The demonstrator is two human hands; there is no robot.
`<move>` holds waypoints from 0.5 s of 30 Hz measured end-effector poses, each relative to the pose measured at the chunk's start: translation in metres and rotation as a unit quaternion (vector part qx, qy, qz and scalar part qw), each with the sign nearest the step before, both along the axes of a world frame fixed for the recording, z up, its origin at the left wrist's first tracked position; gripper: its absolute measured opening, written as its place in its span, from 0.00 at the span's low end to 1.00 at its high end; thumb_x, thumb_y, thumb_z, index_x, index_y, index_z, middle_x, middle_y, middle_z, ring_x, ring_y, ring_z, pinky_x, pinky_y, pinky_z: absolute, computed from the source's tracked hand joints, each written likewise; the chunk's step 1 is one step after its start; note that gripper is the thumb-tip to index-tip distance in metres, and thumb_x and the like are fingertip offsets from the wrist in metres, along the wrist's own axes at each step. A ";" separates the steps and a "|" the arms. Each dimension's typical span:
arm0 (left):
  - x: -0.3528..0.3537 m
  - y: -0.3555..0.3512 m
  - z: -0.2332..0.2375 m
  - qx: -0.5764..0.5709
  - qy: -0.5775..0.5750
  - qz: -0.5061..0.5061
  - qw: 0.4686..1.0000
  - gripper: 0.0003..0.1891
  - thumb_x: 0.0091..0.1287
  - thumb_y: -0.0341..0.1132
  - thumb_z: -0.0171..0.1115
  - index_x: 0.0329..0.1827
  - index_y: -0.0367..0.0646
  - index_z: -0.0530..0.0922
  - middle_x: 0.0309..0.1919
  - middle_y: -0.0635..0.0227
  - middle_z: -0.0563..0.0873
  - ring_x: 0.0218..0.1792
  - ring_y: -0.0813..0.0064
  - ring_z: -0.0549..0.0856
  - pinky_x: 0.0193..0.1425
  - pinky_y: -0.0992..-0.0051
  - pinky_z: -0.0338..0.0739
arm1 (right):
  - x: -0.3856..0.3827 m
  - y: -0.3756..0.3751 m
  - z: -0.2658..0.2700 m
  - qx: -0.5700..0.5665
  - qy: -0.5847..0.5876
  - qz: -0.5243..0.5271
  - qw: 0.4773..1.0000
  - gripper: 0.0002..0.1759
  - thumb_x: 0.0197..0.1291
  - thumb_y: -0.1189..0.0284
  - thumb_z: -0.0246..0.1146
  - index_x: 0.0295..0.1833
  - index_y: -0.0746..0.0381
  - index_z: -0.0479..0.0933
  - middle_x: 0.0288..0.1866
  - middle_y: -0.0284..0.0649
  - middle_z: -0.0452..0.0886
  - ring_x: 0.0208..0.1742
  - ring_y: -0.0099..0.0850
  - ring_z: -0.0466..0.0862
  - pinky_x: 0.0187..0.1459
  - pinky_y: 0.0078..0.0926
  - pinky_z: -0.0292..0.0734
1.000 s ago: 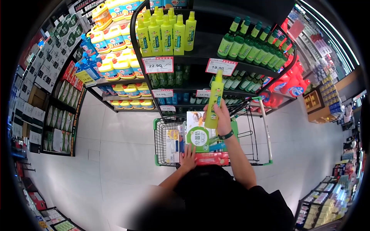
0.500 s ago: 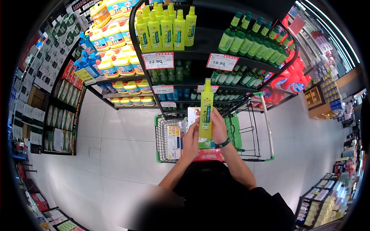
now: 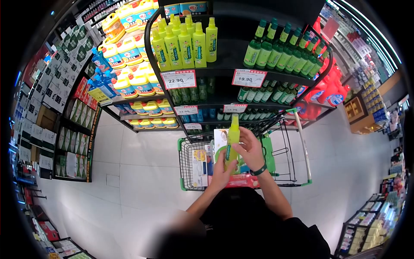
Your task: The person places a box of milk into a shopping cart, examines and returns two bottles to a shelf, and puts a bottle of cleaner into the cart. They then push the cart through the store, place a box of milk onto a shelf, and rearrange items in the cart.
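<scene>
A yellow-green spray bottle (image 3: 233, 136) is upright and slightly tilted in front of me, over the cart, its printed label turned partly to the left. My left hand (image 3: 222, 173) is closed around its lower part. On the other side, my right hand (image 3: 252, 152), with a dark band at the wrist, holds the bottle between thumb and bent fingers; some fingertips are hidden behind it. Beneath both hands stands the shopping cart (image 3: 183, 166), holding a white-and-yellow box (image 3: 200, 167), a red pack (image 3: 242, 181) and other packages partly covered by my hands.
Matching yellow-green bottles (image 3: 185, 47) stand on the black display shelf (image 3: 224, 74) ahead, with green glass-like bottles (image 3: 276, 54) to their right. Price tags (image 3: 178, 79) line its edges. Yellow-capped jugs (image 3: 129, 54) fill shelving at left. The cart's handle (image 3: 304, 146) is at right.
The spray bottle has come down a little and turned, so its label faces more to the left. My right hand has shifted up along it. The view has tilted slightly upward.
</scene>
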State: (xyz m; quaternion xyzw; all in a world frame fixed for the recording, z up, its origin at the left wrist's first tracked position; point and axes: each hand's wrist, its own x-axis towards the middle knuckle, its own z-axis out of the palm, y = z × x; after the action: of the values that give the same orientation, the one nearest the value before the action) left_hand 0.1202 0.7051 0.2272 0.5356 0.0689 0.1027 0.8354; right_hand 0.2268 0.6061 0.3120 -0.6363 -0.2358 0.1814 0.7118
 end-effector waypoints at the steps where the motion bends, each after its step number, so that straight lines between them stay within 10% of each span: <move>1: 0.003 0.000 -0.006 0.097 -0.015 0.038 0.994 0.27 0.76 0.34 0.62 0.74 0.36 0.63 0.51 0.59 0.82 0.45 0.77 0.83 0.48 0.75 0.79 | 0.003 -0.002 0.002 -0.040 0.005 0.012 0.999 0.34 0.64 0.77 0.70 0.73 0.67 0.65 0.63 0.43 0.80 0.62 0.28 0.81 0.62 0.26 0.78; 9: 0.014 0.011 -0.022 0.170 0.016 0.058 0.984 0.28 0.72 0.35 0.67 0.72 0.36 0.68 0.57 0.57 0.82 0.51 0.72 0.84 0.51 0.72 0.80 | 0.054 0.015 0.056 -0.123 -0.147 0.018 0.981 0.32 0.62 0.78 0.71 0.71 0.68 0.69 0.59 0.45 0.84 0.59 0.29 0.85 0.55 0.28 0.84; 13: 0.020 0.007 -0.112 0.174 0.065 -0.030 0.982 0.21 0.73 0.37 0.65 0.66 0.38 0.76 0.52 0.58 0.85 0.51 0.68 0.85 0.53 0.68 0.81 | 0.109 0.037 0.110 -0.103 -0.334 0.005 0.937 0.30 0.63 0.78 0.70 0.69 0.67 0.70 0.63 0.44 0.82 0.63 0.32 0.84 0.59 0.32 0.82; 15: 0.017 0.004 -0.165 0.432 0.009 -0.023 0.902 0.26 0.71 0.44 0.66 0.69 0.43 0.76 0.65 0.50 0.79 0.66 0.55 0.79 0.67 0.60 0.75 | 0.136 0.056 0.133 -0.096 -0.426 -0.046 0.898 0.31 0.62 0.78 0.70 0.70 0.65 0.70 0.58 0.47 0.85 0.61 0.36 0.86 0.59 0.33 0.84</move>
State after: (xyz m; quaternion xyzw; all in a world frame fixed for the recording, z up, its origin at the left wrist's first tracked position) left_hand 0.1373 0.7086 0.0627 0.8461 0.0133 0.0986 0.5237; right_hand 0.3629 0.6621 0.4450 -0.7281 -0.4684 -0.1182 0.4863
